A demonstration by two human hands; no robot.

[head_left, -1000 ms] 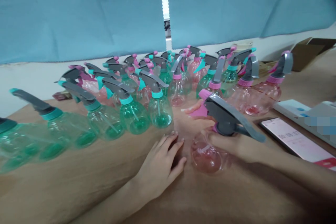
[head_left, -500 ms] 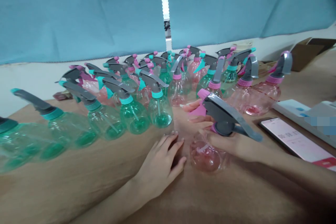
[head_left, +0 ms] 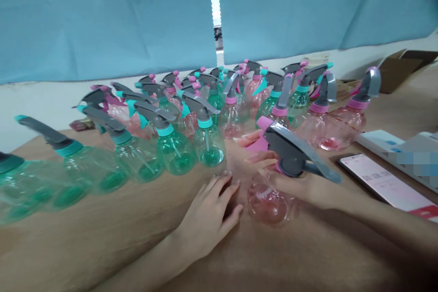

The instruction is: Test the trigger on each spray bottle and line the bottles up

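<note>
Pink spray bottle sits on the counter, to the left of the phone. Long axis near upright, head uppermost, leaning a little toward the phone in this view. Pink nozzle points forward and left, away from the phone; grey lever slants back down the opposite way, tip toward the phone. Right hand wrapped round the bottle's neck, fingers reaching forward at the pink trigger; whether they squeeze it, cannot tell. Left hand rests palm down, farther left of the phone than the bottle, fingers loosely spread, thumb just beside the bottle's body. Green bottles in a row well left of the phone; other pink bottles beyond it. White-and-blue box just beside the phone, on its far side. Phone screen: timer digits, partly blurred.
</note>
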